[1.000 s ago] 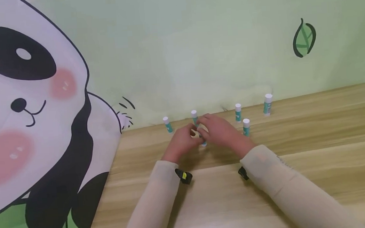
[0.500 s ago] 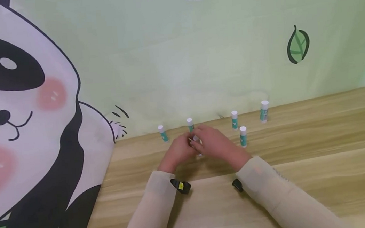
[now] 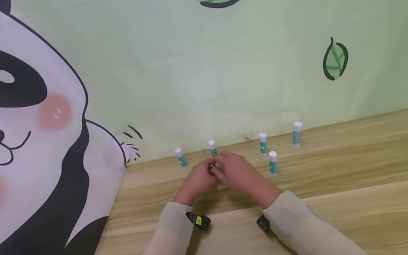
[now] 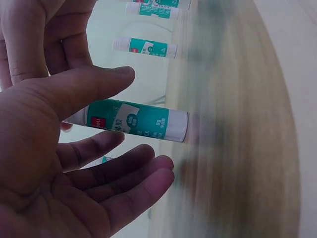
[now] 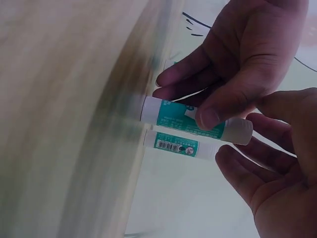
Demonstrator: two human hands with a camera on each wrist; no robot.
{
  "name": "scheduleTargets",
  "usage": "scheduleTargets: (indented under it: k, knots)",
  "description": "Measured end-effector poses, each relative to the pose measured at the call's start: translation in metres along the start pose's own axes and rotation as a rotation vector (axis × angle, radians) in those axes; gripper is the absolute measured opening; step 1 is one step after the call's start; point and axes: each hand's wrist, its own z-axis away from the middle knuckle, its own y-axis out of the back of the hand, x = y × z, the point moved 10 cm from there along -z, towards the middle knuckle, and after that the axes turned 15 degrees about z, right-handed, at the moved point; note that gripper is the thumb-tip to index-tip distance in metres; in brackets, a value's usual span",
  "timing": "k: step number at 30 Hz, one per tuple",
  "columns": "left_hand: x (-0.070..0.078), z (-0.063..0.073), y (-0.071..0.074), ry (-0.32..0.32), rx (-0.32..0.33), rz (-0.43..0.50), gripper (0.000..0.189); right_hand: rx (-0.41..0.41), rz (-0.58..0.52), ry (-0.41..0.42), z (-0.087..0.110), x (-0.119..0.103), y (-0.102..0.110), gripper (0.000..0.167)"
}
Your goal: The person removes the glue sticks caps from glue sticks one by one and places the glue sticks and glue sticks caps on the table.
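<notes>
In the left wrist view, my left hand [image 4: 64,163] pinches a glue stick [image 4: 143,120] with a teal label and white ends. Its thumb lies along the label while the other fingers spread below. Seen from the right wrist, the white cap [image 5: 238,131] points toward my right hand [image 5: 282,178], whose bent fingers surround that end. Whether they grip the cap I cannot tell. The stick's white base [image 5: 150,109] is close to the tabletop. In the head view, my left hand [image 3: 198,180] and right hand [image 3: 240,172] meet and mostly hide the stick.
Several other glue sticks stand upright: one at the left [image 3: 182,160], one just behind the hands [image 3: 212,147], and others to the right [image 3: 263,144], [image 3: 273,164], with a larger one [image 3: 297,134] beyond. A green panda-print wall [image 3: 187,85] borders the wooden table [image 3: 332,166].
The head view has tilted up, so the scene sits lower. Both hands have drawn closer around the glue stick, and its base, visible earlier below the fingers, is now hidden from the head view.
</notes>
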Motion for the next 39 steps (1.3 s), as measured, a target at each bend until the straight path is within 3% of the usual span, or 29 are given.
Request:
scheduleTargets:
  k: [10,17,23,30,39]
  knots:
    - [-0.003,-0.001,-0.004,-0.019,-0.014,0.068,0.05,-0.056,0.001,-0.056,-0.002,0.007,-0.006,0.024]
    - [-0.003,-0.001,-0.006,-0.065,-0.03,0.179,0.045,-0.061,-0.02,-0.074,-0.003,0.01,0.0,0.021]
    - [0.002,0.002,-0.006,-0.097,-0.031,0.301,0.041,-0.042,-0.079,-0.082,-0.001,0.013,0.016,0.018]
    - [0.011,0.008,-0.003,-0.163,-0.006,0.392,0.025,0.0,-0.074,-0.044,0.006,0.007,0.043,0.017]
    - [0.042,0.023,-0.013,-0.248,-0.091,0.489,0.027,0.018,-0.091,-0.041,0.023,0.011,0.073,0.016]
